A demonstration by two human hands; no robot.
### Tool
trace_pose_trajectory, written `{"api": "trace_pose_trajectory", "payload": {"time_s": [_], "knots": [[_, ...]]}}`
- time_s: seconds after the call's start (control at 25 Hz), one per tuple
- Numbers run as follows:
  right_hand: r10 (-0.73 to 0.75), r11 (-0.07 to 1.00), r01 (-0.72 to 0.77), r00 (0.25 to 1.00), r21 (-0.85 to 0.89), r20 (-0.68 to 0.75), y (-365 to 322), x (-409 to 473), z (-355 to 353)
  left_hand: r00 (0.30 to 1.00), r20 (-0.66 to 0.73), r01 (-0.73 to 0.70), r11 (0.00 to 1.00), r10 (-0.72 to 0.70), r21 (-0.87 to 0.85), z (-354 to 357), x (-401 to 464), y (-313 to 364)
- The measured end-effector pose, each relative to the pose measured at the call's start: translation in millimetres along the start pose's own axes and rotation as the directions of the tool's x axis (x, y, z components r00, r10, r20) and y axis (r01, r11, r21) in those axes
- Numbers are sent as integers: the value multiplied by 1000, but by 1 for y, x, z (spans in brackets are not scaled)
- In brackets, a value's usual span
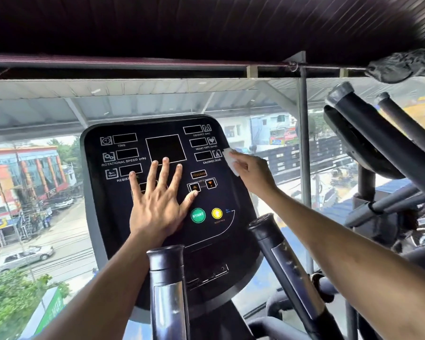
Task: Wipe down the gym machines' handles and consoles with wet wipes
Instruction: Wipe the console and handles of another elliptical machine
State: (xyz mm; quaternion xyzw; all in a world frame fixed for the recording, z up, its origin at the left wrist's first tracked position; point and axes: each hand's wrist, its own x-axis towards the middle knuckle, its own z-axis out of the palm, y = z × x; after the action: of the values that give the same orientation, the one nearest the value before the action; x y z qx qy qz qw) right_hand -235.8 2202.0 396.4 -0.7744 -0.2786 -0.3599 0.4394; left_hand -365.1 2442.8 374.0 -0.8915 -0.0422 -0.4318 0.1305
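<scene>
A black machine console [162, 241] with display windows, a green START button and a yellow button fills the middle of the head view. My left hand [157, 204] lies flat on its face, fingers spread and straight, thumb by the arrow buttons. My right hand [253, 173] holds a white wet wipe [231, 160] against the console's right edge, near the CALORIES label. Two black-and-chrome handles rise in front: one [167, 290] below my left wrist, another [280, 261] under my right forearm.
A second machine's dark handles [383, 143] and frame stand at the right. A glass wall with a grey vertical post [304, 168] is behind the console, with street and buildings beyond. A dark rolled blind [157, 33] hangs overhead.
</scene>
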Motion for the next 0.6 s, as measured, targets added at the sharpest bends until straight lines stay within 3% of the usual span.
{"api": "trace_pose_trajectory", "payload": {"time_s": [0.08, 0.24, 0.6], "knots": [[20, 1000, -20, 998, 0, -51, 2, 12, -8, 1000, -10, -1, 1000, 1, -13, 0, -1, 1], [103, 993, -102, 995, 62, -13, 5, 31, -19, 1000, -21, -7, 1000, 7, -26, 0, -2, 1], [83, 996, -87, 988, -24, -130, 19, -17, -13, 1000, -30, -5, 998, 3, -57, 1, 0, 1]]}}
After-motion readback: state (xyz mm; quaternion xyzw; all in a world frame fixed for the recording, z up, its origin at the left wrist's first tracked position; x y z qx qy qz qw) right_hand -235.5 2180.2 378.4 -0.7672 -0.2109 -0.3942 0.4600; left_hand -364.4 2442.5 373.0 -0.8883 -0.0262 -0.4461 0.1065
